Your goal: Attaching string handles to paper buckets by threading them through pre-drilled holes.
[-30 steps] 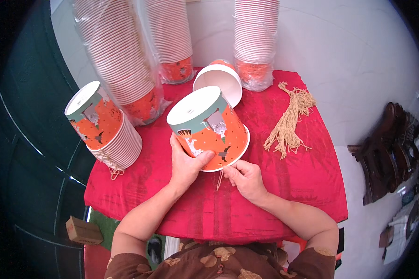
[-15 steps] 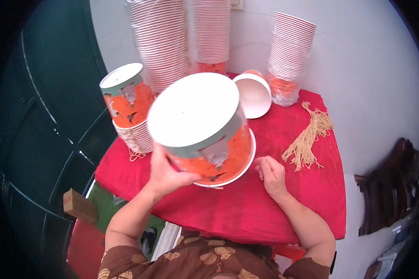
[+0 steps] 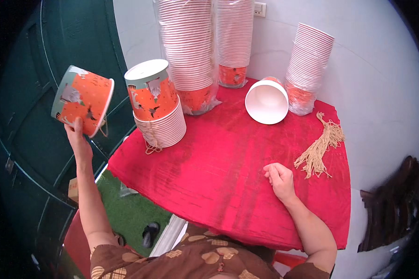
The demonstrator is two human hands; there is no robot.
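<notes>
Held up at the far left, off the table's edge, is an orange and grey-green paper bucket (image 3: 84,102), tilted on its side with a beige cord hanging from it. My left hand (image 3: 78,137) grips it from below, thumb on its printed wall. Beside it, on the table's left corner, stands a stack of upside-down paper buckets (image 3: 156,97) with a cord loop dangling at its base. My right hand (image 3: 280,180) rests on the red tablecloth (image 3: 209,181) with its fingers curled; whether they hold anything is hidden. Nearest to it lies a bundle of beige cords (image 3: 325,144).
Tall plastic-wrapped stacks of paper buckets (image 3: 186,51) stand at the back, with a shorter wrapped stack (image 3: 307,65) at the back right. One bucket (image 3: 266,102) lies on its side, its mouth facing me. A dark green door (image 3: 37,93) rises at the left.
My left hand has carried the bucket from over the table's middle to the far left and turned it sideways. My right hand stays about where it was.
</notes>
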